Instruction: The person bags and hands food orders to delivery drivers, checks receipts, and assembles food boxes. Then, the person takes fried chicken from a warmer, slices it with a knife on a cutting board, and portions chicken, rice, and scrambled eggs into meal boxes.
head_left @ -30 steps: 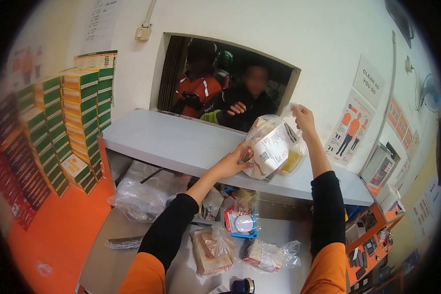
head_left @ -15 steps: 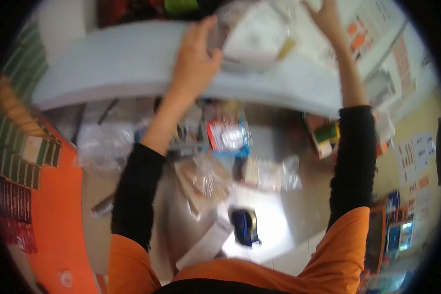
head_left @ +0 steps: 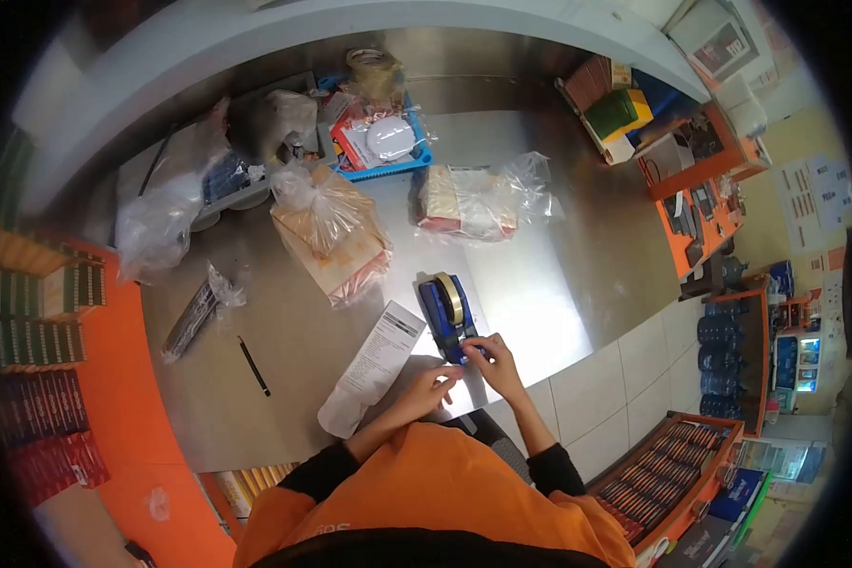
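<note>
At the near edge of the metal table, my right hand (head_left: 494,363) is pinched at the front end of a blue tape dispenser (head_left: 442,312). The dispenser holds a roll of yellowish clear tape (head_left: 452,297), and the tape end seems to be between my fingers. My left hand (head_left: 432,391) is just left of it, thumb and fingertips together; whatever they hold is too small to make out. Beside my left hand lies a long printed paper receipt (head_left: 379,358), its lower end curled.
Behind are a brown paper package in plastic (head_left: 331,232), a bagged bundle (head_left: 469,204) and a blue basket (head_left: 388,168) of packets. To the left lie a black pen (head_left: 253,367) and a dark wrapped item (head_left: 194,317). A raised ledge (head_left: 426,28) borders the far side.
Both hands have come down from the raised ledge, where a white, plastic-wrapped thing was near them, to the tape dispenser. The view has tilted down, and that white thing is out of sight.
</note>
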`<state>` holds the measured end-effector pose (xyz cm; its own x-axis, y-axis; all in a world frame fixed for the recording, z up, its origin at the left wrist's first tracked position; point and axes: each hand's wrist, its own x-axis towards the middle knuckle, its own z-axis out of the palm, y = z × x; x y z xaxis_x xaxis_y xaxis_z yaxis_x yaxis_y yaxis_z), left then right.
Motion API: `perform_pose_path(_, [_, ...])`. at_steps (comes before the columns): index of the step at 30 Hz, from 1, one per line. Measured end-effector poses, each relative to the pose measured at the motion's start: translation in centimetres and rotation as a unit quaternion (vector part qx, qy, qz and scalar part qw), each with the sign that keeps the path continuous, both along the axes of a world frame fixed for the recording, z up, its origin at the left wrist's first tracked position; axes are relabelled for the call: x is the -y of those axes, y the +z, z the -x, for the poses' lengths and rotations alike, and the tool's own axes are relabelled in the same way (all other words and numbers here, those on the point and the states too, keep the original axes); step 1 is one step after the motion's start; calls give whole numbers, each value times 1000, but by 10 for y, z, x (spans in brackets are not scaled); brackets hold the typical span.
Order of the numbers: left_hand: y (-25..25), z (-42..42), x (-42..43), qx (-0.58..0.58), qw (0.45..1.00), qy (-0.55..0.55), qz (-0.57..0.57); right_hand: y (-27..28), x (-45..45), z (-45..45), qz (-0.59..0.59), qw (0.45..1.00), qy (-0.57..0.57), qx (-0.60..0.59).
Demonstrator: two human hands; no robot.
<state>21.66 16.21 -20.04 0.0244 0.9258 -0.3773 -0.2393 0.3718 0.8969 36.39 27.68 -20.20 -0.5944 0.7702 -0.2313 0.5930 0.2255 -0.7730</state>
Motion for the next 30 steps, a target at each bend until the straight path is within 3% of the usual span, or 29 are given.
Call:
perform_pose_path(1, [-3,-4,-2,-6,1000,-3,1,-6,3,4,1,1000,-3,-6])
perform_pose_path(3, [-9,-7,-6,224,968,48,105,-14,8,7,102,987,-103,-69])
perform_pose_path(4, [-14,-9,-3,220,969,46,107,-15,17,4,105,986,-105,-73])
perform_pose_path(6, [-22,-11,-1,309,939,107,105,-9,41,-6,194,930,-194,-246])
perform_pose_path(8, [-18,-13,-4,296,942,127,97,33,81,-24,151,947,-177,-220])
perform_pose_path(10, [-13,-15,-7,276,946,149,82,30,123,-55,145,948,-168,-227])
perform_pose_path(12, [-12,-20,-12,237,956,146,95,17,141,-65,145,945,-169,-239])
perform_pose_path(15, [-9,-29,-31,37,977,193,81,14,137,-59,137,960,-190,-154])
perform_pose_path(16, [-15,-30,-38,33,976,199,82,10,131,-57,141,960,-185,-157])
perform_pose_path(18, [-38,-28,-52,-130,970,207,-5,-9,115,-60,40,979,-166,-112])
perform_pose_path(19, [-51,-26,-61,-132,969,209,-3,-20,108,-58,16,977,-162,-137])
perform_pose_path(21, [-72,-22,-69,-231,955,181,-49,-30,104,-61,81,972,-165,-144])
perform_pose_path(24, [-26,-16,-66,-290,921,211,-151,-18,94,-56,151,961,-175,-152])
perform_pose_path(25, [1,-6,-58,-223,938,225,-143,-4,93,-51,236,939,-185,-171])
perform_pose_path(26, [21,9,-49,-264,909,251,-203,9,92,-44,318,908,-196,-190])
perform_pose_path(27, [32,27,-40,-302,875,274,-263,18,89,-28,310,917,-172,-182])
perform_pose_path(29, [24,66,-25,-288,861,351,-229,24,73,13,281,946,-69,-143])
perform_pose_path(30, [19,82,-21,-341,846,361,-195,20,63,36,174,981,-36,-80])
